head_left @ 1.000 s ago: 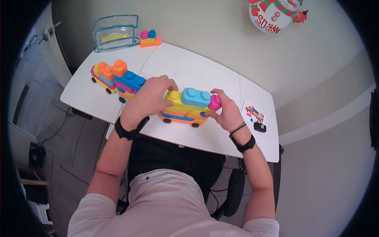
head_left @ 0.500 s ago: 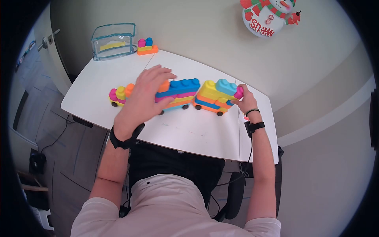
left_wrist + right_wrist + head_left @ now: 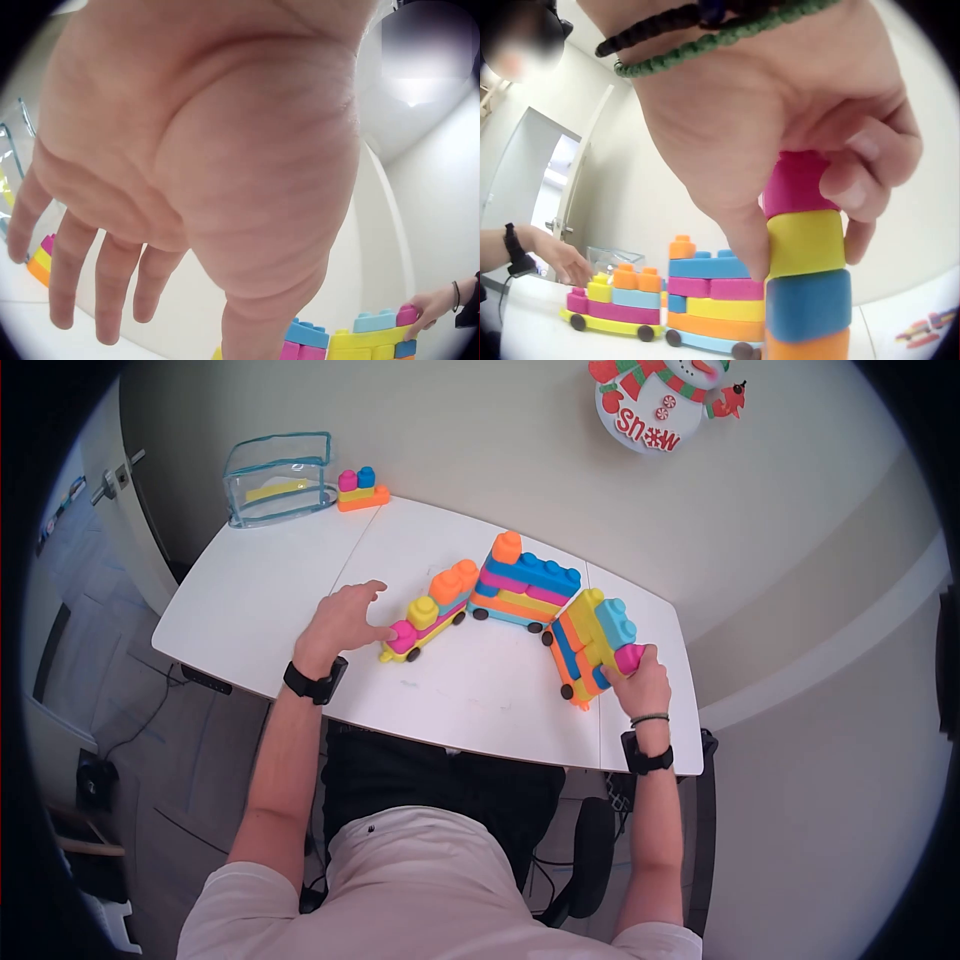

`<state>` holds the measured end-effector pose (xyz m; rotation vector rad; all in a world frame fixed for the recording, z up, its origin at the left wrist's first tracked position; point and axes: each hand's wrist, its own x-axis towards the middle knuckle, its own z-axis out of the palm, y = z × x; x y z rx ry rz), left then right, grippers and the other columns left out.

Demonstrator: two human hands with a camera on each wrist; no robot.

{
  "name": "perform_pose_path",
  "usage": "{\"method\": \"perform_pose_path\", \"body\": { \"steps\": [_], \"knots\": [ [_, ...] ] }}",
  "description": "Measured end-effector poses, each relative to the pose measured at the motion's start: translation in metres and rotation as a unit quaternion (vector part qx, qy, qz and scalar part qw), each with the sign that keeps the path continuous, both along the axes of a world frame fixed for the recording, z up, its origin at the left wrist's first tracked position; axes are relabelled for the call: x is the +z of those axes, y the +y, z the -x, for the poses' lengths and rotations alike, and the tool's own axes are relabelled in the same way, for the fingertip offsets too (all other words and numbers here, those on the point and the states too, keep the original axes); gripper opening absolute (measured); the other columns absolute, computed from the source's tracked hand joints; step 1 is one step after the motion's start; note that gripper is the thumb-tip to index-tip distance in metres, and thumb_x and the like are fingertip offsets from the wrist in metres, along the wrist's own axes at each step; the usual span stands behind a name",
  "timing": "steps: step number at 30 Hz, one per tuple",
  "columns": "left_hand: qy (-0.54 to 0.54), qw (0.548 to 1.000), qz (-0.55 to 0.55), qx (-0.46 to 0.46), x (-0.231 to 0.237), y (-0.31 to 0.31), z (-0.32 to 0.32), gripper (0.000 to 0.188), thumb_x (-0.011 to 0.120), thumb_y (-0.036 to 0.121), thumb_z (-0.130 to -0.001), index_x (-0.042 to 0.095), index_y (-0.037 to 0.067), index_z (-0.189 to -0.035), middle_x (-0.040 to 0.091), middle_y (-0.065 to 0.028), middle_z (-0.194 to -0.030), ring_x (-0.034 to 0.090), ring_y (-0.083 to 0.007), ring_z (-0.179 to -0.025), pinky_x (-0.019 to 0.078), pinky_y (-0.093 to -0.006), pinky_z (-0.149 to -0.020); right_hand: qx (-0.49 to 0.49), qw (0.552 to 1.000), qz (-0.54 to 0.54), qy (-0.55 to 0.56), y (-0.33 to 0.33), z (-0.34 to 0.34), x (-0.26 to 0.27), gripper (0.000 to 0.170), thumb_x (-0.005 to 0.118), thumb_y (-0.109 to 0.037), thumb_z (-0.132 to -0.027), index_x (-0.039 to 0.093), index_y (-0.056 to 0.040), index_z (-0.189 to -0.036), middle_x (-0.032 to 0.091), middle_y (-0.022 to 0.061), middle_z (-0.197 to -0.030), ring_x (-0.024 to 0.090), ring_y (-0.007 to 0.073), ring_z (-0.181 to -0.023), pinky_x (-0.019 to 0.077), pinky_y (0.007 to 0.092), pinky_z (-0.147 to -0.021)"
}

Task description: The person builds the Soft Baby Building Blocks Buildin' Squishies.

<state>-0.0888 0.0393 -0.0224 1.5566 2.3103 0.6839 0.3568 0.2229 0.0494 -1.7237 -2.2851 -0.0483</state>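
Note:
A three-part toy train of chunky building blocks on black wheels stands curved across the white table (image 3: 470, 705). My right hand (image 3: 642, 688) grips the pink end block (image 3: 799, 184) of the rear wagon (image 3: 583, 645), thumb on one side and fingers on the other. At the train's other end my left hand (image 3: 342, 626) has its fingers spread, thumb right at the pink block (image 3: 403, 634) of the low front car (image 3: 430, 618). Between them is the tall middle wagon (image 3: 525, 592), topped with blue blocks and an orange one. All three parts stand end to end.
A clear zip bag with teal edging (image 3: 278, 480) stands at the back left corner, beside a small stack of blocks (image 3: 362, 492). Flat on the table at the right lies a coloured picture (image 3: 928, 328). A snowman decoration (image 3: 655, 408) hangs on the wall.
The train has moved rightward and bent into an arc, its rear wagon swinging toward me in my right hand. My left hand has left the middle wagon for the front car's end.

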Motion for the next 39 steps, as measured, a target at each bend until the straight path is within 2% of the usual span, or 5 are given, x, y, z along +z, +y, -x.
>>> {"method": "perform_pose_path", "body": {
  "steps": [8,13,20,31,39],
  "knots": [
    [-0.025,0.999,0.036,-0.015,-0.013,0.036,-0.022,0.113,0.099,0.053,-0.070,0.051,0.007,-0.160,0.075,-0.0209,-0.133,0.073,-0.0388,-0.122,0.0596,-0.0486,-0.102,0.115,0.987,0.015,0.107,0.017,-0.023,-0.005,0.069,0.095,-0.028,-0.083,0.053,0.0002,-0.130,0.077,0.0215,-0.102,0.076,0.0440,-0.098,0.0603,0.0502,-0.083],
    [0.004,0.999,0.037,-0.014,-0.016,0.040,-0.040,0.113,0.099,0.050,-0.072,0.047,0.003,-0.161,0.075,-0.0212,-0.131,0.074,-0.0393,-0.120,0.0602,-0.0503,-0.099,0.166,0.975,-0.007,0.146,0.064,-0.059,-0.033,0.068,0.100,-0.019,-0.077,0.056,-0.0033,-0.127,0.073,0.0124,-0.095,0.070,0.0237,-0.077,0.0589,0.0356,-0.073],
    [-0.055,0.994,-0.090,-0.002,0.014,0.010,-0.037,0.082,0.097,0.034,-0.078,0.063,0.007,-0.148,0.077,-0.0163,-0.129,0.075,-0.0341,-0.116,0.0611,-0.0454,-0.097,0.041,0.984,-0.052,0.168,0.002,-0.047,-0.003,0.102,0.099,-0.036,-0.079,0.047,0.0005,-0.159,0.076,0.0220,-0.120,0.076,0.0395,-0.109,0.0599,0.0460,-0.093],
    [-0.177,0.909,-0.377,0.000,0.076,-0.042,-0.045,0.026,0.080,0.008,-0.099,0.074,0.003,-0.124,0.079,-0.0077,-0.120,0.076,-0.0173,-0.110,0.0596,-0.0335,-0.094,-0.189,0.979,0.021,0.068,0.032,-0.100,-0.043,0.057,0.081,-0.052,-0.093,0.075,-0.0034,-0.122,0.079,0.0223,-0.115,0.076,0.0414,-0.109,0.0604,0.0516,-0.093],
    [-0.188,0.911,-0.368,-0.006,0.069,-0.034,-0.046,0.012,0.077,0.005,-0.101,0.075,0.000,-0.112,0.080,-0.0056,-0.103,0.076,-0.0117,-0.094,0.0592,-0.0273,-0.088,-0.152,0.985,0.011,0.082,0.082,-0.155,-0.135,0.073,0.091,-0.030,-0.084,0.063,-0.0094,-0.147,0.062,0.0179,-0.152,0.062,0.0415,-0.136,0.0552,0.0535,-0.111]
  ]
}}
